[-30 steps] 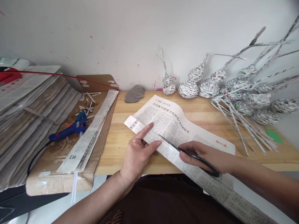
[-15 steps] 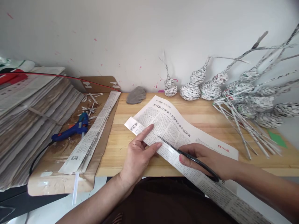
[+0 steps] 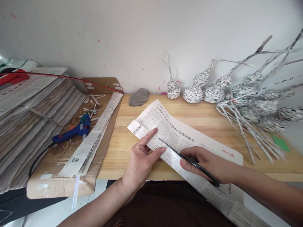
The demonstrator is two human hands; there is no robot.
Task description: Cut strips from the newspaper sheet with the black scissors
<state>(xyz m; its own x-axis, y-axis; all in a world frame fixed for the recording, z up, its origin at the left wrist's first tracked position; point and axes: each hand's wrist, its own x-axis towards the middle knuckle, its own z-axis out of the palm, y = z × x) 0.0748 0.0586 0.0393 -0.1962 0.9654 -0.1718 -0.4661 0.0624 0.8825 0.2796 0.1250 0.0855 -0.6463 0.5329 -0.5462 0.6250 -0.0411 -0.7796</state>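
Note:
A printed newspaper sheet (image 3: 170, 126) lies aslant on the wooden table, its near side running over the front edge. My left hand (image 3: 144, 157) grips the sheet's near side; the index finger is stretched along the paper and the thumb rests on the strip, other fingers partly hidden. In my right hand (image 3: 205, 162) are black-handled scissors (image 3: 196, 164), their blades pointing up-left along the line between the sheet and its near strip (image 3: 170, 157). The blade tips reach close to my left thumb and index finger. My right hand covers part of the sheet.
Left, a blue glue gun (image 3: 79, 129) and cut newspaper strips (image 3: 94, 142) lie on cardboard (image 3: 56, 186), beside stacked newspapers (image 3: 42, 116). At the back are a grey cloth-like item (image 3: 139, 97) and woven paper gourds (image 3: 193, 93); rolled paper sticks (image 3: 251, 135) lie right.
The view has shifted slightly. The scissor handles sit a little further left and lower, and the newspaper's far edge has dropped slightly toward me. Both hands keep their hold.

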